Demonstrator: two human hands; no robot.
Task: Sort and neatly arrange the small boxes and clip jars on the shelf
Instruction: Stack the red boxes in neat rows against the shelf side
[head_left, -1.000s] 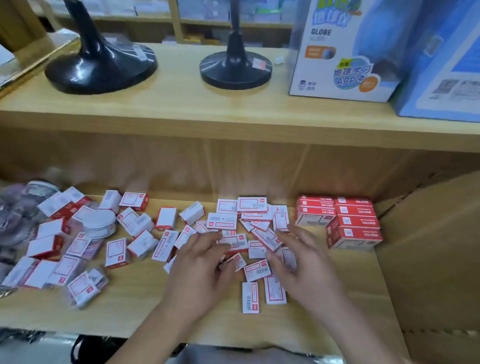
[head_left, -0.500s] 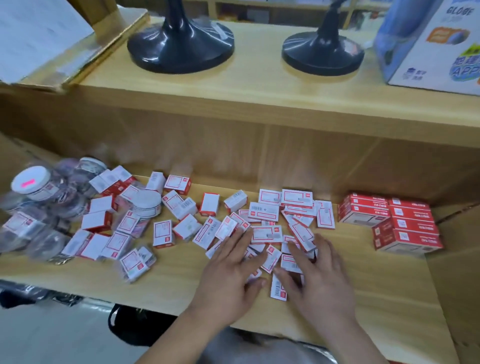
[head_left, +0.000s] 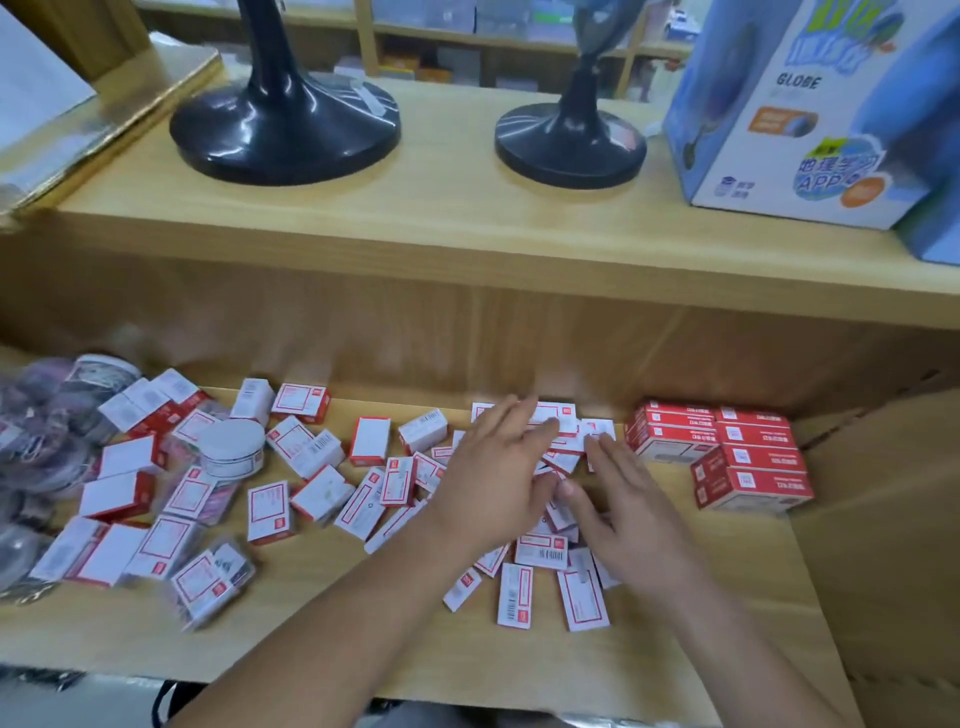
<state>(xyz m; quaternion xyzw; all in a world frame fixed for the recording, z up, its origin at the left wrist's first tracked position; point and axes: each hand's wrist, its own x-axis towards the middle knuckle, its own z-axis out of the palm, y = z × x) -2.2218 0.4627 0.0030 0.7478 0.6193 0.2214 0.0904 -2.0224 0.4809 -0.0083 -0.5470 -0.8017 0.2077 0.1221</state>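
On the shelf (head_left: 675, 654), the left hand (head_left: 493, 467) and right hand (head_left: 628, 514) lie flat, fingers straight, seemingly gripping nothing, over loose boxes (head_left: 540, 551), where a hasty sweep toward three o'clock could topple the stack (head_left: 748, 467), or one toward nine o'clock could knock the jar (head_left: 231, 447).

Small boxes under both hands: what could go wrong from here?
1. The left hand and right hand lie flat on the loose small boxes. A sweep toward the body could push the nearest ones off the shelf at its front edge.
2. The stacked red boxes sit close beside the right hand, so a sideways sweep might topple that tidy stack.
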